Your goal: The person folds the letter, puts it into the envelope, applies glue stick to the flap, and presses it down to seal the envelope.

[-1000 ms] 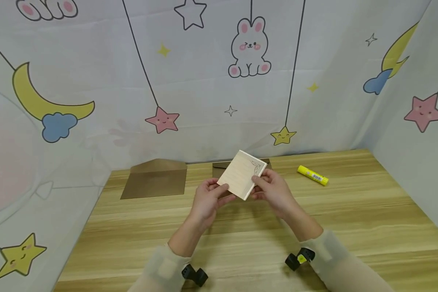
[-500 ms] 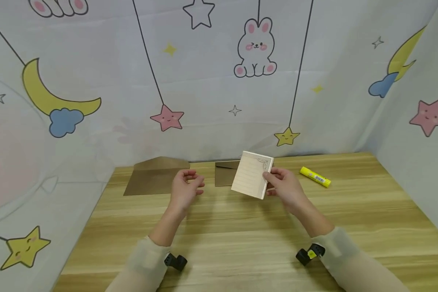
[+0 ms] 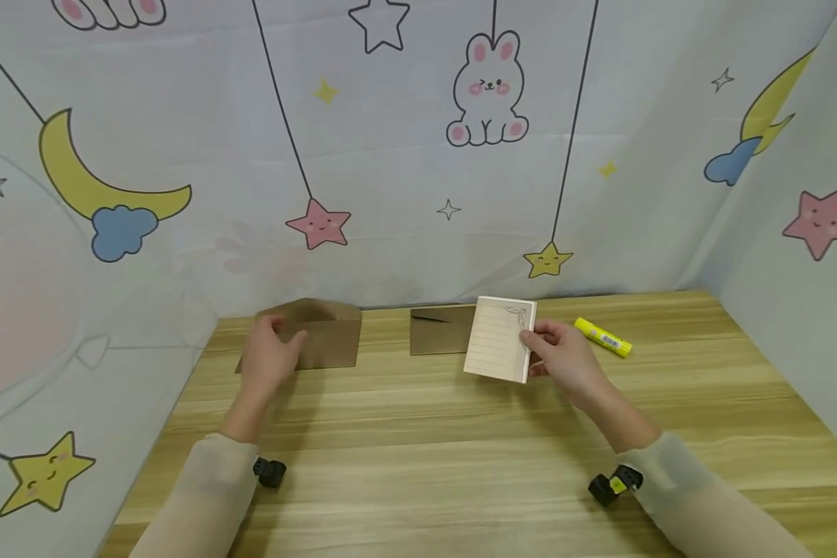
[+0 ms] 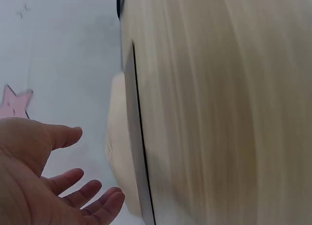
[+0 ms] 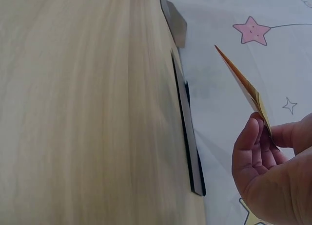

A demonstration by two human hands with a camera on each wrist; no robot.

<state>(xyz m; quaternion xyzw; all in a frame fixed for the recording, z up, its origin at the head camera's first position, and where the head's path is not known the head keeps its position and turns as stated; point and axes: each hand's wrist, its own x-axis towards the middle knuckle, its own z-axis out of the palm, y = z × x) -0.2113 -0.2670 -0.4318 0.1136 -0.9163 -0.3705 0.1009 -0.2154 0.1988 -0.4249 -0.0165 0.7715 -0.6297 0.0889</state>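
My right hand (image 3: 566,359) pinches a cream folded sheet of lined paper (image 3: 500,339) by its right edge, thumb on the front. It has scrollwork in the top corner and overlaps a brown envelope (image 3: 438,332) behind it. In the right wrist view the folded paper (image 5: 243,83) shows edge-on, raised above the table. My left hand (image 3: 270,363) reaches over another brown envelope (image 3: 329,345) at the back left, whose flap stands up. In the left wrist view the fingers of that hand (image 4: 53,181) are spread, relaxed and hold nothing, beside the envelope (image 4: 134,118).
A yellow glue stick (image 3: 603,338) lies on the wooden table (image 3: 418,465), right of the right hand. A white curtain (image 3: 390,139) with printed stars, moons and a rabbit closes off the back and both sides. Each wrist wears a black camera.
My left hand has let go of the paper and moved left to the left envelope. The right hand has carried the paper slightly right and turned it more upright.
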